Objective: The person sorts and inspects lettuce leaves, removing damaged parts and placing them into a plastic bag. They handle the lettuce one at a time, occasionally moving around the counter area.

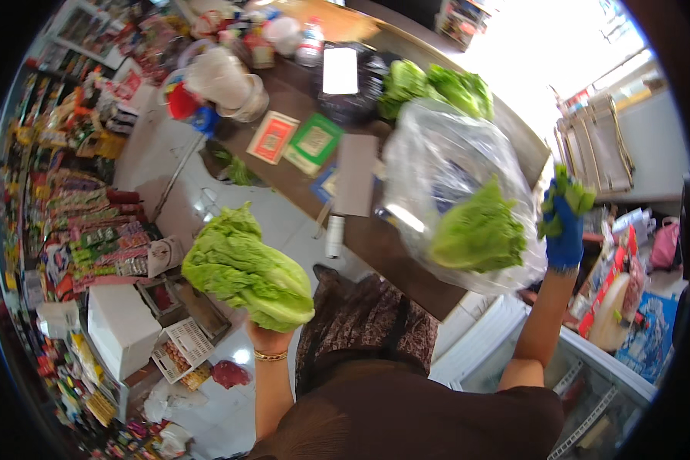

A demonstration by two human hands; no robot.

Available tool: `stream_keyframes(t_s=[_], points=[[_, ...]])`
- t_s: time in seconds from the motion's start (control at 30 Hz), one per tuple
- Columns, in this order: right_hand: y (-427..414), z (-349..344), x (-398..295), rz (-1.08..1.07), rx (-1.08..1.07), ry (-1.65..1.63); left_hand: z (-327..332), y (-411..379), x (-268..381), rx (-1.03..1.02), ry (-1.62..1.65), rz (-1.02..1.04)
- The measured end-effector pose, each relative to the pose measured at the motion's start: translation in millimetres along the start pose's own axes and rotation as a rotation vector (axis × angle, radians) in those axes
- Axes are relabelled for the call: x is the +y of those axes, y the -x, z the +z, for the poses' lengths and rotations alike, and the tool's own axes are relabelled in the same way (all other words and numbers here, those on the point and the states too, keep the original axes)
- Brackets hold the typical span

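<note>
My left hand, bare with a bracelet at the wrist, holds up a head of green leafy lettuce over the floor, left of the table. Its fingers are mostly hidden by the leaves. My right hand, in a blue glove, grips some loose green leaves beyond the table's right end. Between the hands, a clear plastic bag lies on the brown table. Another lettuce rests at the bag; whether inside or on top I cannot tell. A cleaver lies nearby, its pale handle over the edge.
More lettuce sits at the table's far side beside a black plastic bag. Two code cards lie near stacked white tubs. Stocked shelves line the left; a glass-topped freezer stands at right.
</note>
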State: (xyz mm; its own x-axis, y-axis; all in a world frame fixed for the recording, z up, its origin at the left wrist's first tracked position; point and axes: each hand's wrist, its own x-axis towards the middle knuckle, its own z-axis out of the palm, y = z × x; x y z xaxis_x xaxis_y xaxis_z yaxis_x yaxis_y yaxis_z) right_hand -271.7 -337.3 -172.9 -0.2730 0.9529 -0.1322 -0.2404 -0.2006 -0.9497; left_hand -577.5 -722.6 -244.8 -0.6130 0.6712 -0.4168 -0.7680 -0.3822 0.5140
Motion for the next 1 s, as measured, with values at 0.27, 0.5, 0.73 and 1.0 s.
stream_keyframes(t_s=[0.27,0.5,0.73,1.0], points=[[82.2,285.0,126.0,0.548,-0.471,-0.247,-65.5,16.1,126.3,-0.040,0.135,0.172],[43.8,524.8,232.3,0.172,-0.963,0.046,-75.4,14.3,168.7,0.038,0.246,0.483],[-32.4,691.2,372.5,-0.397,-1.089,0.568,-66.6,-27.1,188.3,0.296,0.325,0.621],[-75.6,730.0,437.0,-0.548,-1.126,1.077,-62.1,-16.5,210.4,0.369,0.277,0.690]])
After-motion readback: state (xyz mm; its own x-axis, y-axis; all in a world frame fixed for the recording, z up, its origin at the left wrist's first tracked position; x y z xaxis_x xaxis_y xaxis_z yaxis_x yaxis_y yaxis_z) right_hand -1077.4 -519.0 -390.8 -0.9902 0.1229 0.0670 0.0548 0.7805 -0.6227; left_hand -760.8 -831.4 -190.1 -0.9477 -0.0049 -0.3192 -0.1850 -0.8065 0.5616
